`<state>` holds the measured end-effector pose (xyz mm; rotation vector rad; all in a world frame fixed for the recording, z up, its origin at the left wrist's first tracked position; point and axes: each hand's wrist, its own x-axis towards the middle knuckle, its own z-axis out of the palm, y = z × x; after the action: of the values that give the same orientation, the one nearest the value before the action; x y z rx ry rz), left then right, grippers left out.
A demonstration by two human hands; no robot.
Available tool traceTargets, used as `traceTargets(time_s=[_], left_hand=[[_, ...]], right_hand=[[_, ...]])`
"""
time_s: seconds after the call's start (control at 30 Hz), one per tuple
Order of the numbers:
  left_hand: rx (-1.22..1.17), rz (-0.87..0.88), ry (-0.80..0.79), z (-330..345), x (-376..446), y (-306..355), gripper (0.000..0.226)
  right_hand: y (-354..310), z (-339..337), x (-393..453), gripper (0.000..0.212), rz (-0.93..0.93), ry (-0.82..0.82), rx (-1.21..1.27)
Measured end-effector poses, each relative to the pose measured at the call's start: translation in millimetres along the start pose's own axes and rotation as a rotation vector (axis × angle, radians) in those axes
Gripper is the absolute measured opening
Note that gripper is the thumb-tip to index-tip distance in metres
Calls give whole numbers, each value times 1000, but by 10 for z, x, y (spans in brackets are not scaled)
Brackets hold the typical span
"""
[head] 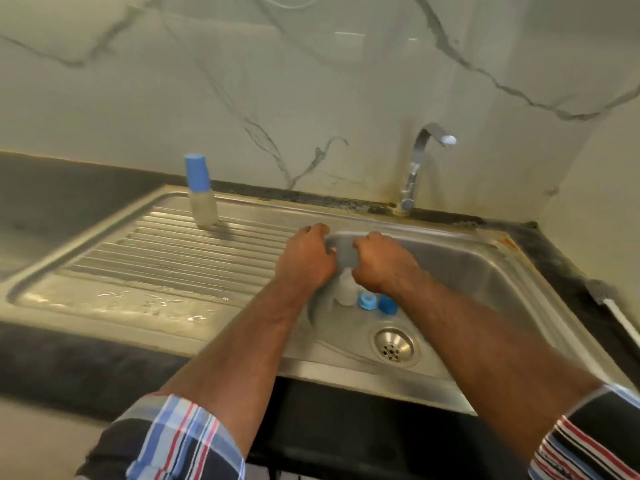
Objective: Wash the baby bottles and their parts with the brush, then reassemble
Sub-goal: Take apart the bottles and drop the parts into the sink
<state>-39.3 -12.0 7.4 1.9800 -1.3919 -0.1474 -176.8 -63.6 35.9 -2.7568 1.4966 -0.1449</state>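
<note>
Over the sink (485,271), both hands meet above the basin: the left hand (308,258) and the right hand (381,263) each have their fingers curled, but blur and the backs of the hands hide what either grip has hold of, so I cannot tell whether they pinch a small part or nothing at all. Just below the grips a pale bottle (347,289) stands in the basin, with a blue ring (367,301) and a blue cap (387,304) beside it, near the drain (394,344). Well off to the left of the grips, a second bottle (202,194) with a blue cover stands upright on the wet draining board (138,271). These pieces look like light, thin plastic, likely slippery when wet; the bottle is best taken round its body, the ring by its outer edge. No brush can be made out, and the tap (420,161) shows no running water.
</note>
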Motion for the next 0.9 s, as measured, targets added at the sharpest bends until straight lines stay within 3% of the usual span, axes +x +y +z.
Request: traceTargets(time_s=[0.4,0.67,0.9], left_hand=[[-83,-239,192,-1007,259,-1417,57],[-168,-313,263,-1112,611,-1827,50],[-258,-348,225,-1070,879,-1981,62]], right_hand=[[-1792,139,564,43,-146,88,72],[-2195,231,780,41,-171,73,75],[-2189,231,857,42,-161,44,32]])
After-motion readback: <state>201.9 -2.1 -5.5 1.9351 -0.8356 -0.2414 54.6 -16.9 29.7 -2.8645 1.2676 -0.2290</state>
